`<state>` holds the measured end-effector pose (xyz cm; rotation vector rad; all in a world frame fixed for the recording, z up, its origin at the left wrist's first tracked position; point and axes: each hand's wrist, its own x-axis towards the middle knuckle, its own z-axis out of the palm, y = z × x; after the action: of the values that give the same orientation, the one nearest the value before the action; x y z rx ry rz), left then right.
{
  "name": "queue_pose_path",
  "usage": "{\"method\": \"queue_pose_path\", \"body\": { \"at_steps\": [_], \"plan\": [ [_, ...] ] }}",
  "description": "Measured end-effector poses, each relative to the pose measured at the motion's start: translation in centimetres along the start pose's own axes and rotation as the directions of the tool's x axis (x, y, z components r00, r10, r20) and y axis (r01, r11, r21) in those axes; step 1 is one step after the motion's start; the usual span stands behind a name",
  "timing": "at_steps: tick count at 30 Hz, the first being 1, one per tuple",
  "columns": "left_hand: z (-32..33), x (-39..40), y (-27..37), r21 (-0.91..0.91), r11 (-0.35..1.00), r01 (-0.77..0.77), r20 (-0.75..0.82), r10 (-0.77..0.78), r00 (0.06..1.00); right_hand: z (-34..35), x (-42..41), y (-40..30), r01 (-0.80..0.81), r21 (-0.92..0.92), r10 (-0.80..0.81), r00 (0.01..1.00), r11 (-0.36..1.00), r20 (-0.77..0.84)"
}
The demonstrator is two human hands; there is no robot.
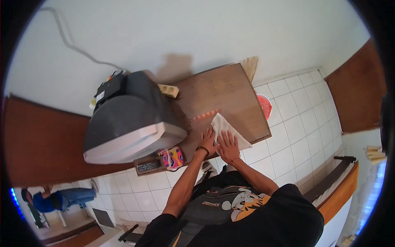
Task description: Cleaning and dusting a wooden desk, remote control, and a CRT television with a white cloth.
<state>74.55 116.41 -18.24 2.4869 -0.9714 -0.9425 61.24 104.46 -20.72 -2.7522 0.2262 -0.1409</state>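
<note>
A cream cloth [226,128], folded to a pointed shape, lies near the front edge of a brown wooden table [228,89]. My right hand [228,146] rests flat on the cloth with its fingers spread. Just left of it, my left hand [207,142] lies palm down at the cloth's left edge, its fingers slightly apart; a dark bead bracelet circles that wrist. The two hands meet or nearly meet at the thumbs. Neither is closed around anything.
Left of my hands stand a bulky CRT television [132,120], a remote control [148,166] and a colourful pouch [172,158]. A power strip [168,90] sits behind. Beyond the table's right end are a broom [250,66] and red basket [264,106]. A person [58,199] is at far left.
</note>
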Motion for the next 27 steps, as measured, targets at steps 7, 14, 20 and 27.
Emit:
{"method": "queue_pose_path", "body": {
  "at_steps": [7,14,20,27],
  "plan": [
    [3.3,-13.4,-4.1,-0.28,0.952,-0.126,-0.473,-0.023,0.881,3.0,1.6,-6.9,0.245,-0.037,-0.236,0.959,0.969,0.156],
    [2.3,-21.7,-7.8,-0.222,0.971,0.088,-0.829,-0.235,0.508,1.6,2.3,-2.8,0.18,-0.125,-0.161,0.976,0.976,0.149],
    [3.1,-19.6,-10.0,-0.204,0.92,0.335,-0.9,-0.311,0.306,1.3,2.7,0.2,-0.292,-0.157,0.293,0.956,0.943,-0.019],
    [5.6,-16.5,-9.6,-0.263,0.922,0.285,-0.772,-0.378,0.512,3.5,-0.1,-5.5,0.241,-0.024,-0.236,0.962,0.97,0.135]
  ]
}}
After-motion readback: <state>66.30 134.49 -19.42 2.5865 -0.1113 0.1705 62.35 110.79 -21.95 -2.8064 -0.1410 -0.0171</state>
